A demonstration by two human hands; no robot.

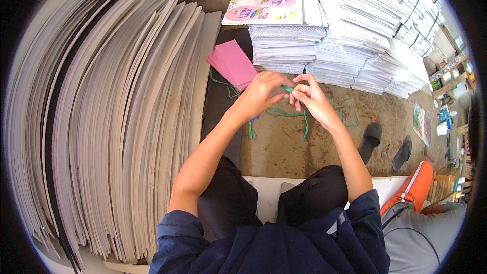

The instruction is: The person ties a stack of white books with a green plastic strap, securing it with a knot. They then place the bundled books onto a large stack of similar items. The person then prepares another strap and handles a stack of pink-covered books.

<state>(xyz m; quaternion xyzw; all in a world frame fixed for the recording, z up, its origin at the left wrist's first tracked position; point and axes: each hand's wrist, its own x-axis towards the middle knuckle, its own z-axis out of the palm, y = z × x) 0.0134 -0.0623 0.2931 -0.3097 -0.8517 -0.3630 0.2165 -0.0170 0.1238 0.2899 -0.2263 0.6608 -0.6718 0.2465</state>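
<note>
Both of my hands are raised in front of me over the floor, close together. A thin green plastic string (305, 131) runs between them, its loose end dangling below my right hand. My right hand (313, 100) pinches the string between thumb and fingers. My left hand (261, 90), its back turned up, has its fingers curled toward the same string; their tips are partly hidden. Beside my left hand lies a small pile of pink cards (232, 61). More loose green strings (351, 114) trail on the floor behind and beside my hands.
Tall rows of large pale cardboard sheets (111, 122) stand along my left. Ahead are high stacks of white sheets (284, 45), one topped by a printed pink-and-white board (264, 9). Dark sandals (370, 142) lie at right, near another person in orange (413, 185) and grey.
</note>
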